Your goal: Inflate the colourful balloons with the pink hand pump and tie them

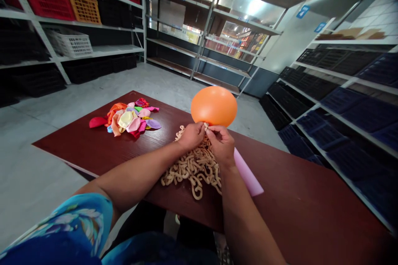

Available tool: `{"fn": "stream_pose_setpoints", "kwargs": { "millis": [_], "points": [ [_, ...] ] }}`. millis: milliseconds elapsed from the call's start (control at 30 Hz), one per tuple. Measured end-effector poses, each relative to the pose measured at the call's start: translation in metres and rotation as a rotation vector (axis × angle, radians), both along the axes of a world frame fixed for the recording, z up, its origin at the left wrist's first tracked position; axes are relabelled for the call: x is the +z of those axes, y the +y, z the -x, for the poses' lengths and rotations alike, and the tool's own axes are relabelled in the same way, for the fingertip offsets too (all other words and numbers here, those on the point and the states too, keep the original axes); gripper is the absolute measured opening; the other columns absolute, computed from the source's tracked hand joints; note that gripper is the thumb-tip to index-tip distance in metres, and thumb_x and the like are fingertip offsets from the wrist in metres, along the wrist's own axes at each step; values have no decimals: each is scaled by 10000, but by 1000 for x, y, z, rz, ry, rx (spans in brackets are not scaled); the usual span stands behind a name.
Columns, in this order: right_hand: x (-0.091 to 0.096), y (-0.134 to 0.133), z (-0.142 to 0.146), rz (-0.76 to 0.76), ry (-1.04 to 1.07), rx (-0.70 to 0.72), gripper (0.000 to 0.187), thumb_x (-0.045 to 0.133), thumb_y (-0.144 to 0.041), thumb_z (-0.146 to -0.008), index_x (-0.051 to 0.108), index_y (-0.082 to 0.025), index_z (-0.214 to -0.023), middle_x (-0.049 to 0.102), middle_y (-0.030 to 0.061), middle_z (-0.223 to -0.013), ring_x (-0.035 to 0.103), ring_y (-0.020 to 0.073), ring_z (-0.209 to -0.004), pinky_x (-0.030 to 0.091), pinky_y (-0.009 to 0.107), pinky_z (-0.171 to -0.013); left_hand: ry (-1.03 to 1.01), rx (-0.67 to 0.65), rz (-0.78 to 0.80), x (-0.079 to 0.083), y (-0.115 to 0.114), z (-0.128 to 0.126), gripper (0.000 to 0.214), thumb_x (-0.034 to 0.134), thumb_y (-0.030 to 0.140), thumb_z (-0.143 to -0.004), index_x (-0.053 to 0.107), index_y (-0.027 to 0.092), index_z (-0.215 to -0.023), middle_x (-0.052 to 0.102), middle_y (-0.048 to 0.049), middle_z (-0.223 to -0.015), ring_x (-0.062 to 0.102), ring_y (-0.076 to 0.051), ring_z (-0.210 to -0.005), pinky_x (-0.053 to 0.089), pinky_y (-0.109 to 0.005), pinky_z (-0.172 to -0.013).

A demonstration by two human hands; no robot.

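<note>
An inflated orange balloon (214, 105) stands beyond my fingertips, its neck end toward me. My left hand (192, 136) is closed in a pinch at the balloon's neck. My right hand (221, 143) pinches right beside it, thumb and forefinger on a small pale beige piece (206, 126) at the neck. Whether that piece is a loop or a loose end is too small to tell. Under both hands lies a heap of beige curly cord-like pieces (192, 163), partly hidden by my wrists. A pale pink tube-like thing (248, 174) lies next to my right forearm.
On the left of the dark red-brown table (295, 182) is a pile of uninflated balloons (127, 120) in many colours. Metal shelves (202, 56) stand behind. Crates, including a white basket (73, 43), fill shelves at the left; dark crates (338, 132) line the right.
</note>
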State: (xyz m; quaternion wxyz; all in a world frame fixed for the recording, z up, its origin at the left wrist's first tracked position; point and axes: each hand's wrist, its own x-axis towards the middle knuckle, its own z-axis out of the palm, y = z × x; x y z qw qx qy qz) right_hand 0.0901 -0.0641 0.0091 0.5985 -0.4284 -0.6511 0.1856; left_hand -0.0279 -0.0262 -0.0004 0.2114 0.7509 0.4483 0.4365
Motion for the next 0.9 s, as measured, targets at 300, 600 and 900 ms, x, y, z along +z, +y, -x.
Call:
{"fn": "stream_pose_setpoints", "kwargs": {
  "millis": [300, 600, 900],
  "points": [
    [-8, 7, -5, 281, 160, 115, 200, 614, -354, -706, 562, -181, -791, 612, 2, -761, 555, 119, -687, 463, 273, -675, 281, 70, -43, 5, -8, 1, 278, 320, 305, -872, 551, 156, -834, 619, -79, -808, 561, -157, -706, 396, -259, -668],
    [-6, 3, -1, 150, -96, -108, 177, 518, -361, -777, 515, -184, -764, 548, -9, -699, 481, 112, -642, 411, 246, -623, 229, 86, -29, 3, -7, -3, 312, 267, 292, -889, 535, 139, -850, 609, -93, -783, 563, -169, -697, 402, -276, -658],
    [-8, 3, 7, -70, -224, -497, 117, 533, -298, -754, 485, -197, -718, 526, 7, -698, 475, 140, -641, 405, 289, -644, -1, -17, 44, -4, -8, -14, 370, 246, 374, -896, 534, 147, -851, 613, -81, -783, 555, -157, -696, 412, -273, -659]
  ]
}}
